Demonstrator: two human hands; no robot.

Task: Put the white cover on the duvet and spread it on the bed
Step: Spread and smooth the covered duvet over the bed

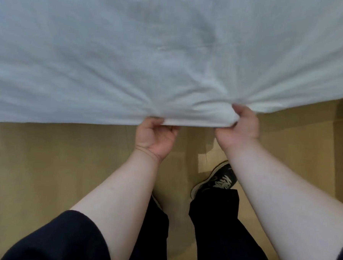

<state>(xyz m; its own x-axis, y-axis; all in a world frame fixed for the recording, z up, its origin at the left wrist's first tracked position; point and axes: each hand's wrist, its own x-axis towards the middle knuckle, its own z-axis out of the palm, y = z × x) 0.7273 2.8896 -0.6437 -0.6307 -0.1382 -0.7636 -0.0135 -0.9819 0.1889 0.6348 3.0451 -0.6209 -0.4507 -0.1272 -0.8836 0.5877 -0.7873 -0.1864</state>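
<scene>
Billowing white cover [150, 55], creased, fills view above floor [45, 163]; folds gather at near edge where left hand [156, 137] and right hand [240, 123] each clamp grip on hem.

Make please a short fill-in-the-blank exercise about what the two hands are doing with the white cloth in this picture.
1. Both hands grip the near ____ of the white cover.
2. The left hand holds it with the ____ turned up toward the camera.
3. Below the right hand, a dark ____ stands on the wooden floor.

Missing words: edge; palm; shoe
</scene>
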